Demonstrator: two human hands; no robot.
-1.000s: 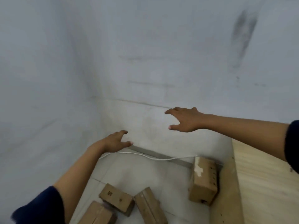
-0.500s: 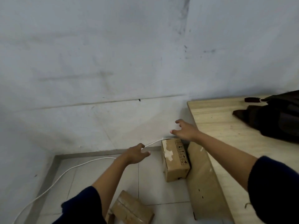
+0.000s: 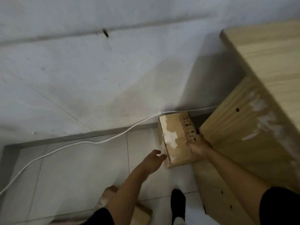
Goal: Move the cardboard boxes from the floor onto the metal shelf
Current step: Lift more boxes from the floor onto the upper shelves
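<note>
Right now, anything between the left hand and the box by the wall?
Nothing. In the head view the left hand reaches just short of the cardboard box; only bare floor tile shows in the gap. The right hand already rests on the box.

A brown cardboard box [image 3: 177, 140] sits right of the frame's centre, on the tiled floor by the foot of the wall. Its upper face carries a column of black handling symbols along the right edge and a torn white patch near the left edge. It is closed and lies with its long side running up the frame. A second cardboard box [image 3: 141, 213] shows at the bottom centre, partly hidden and blurred, also on the floor.
</note>
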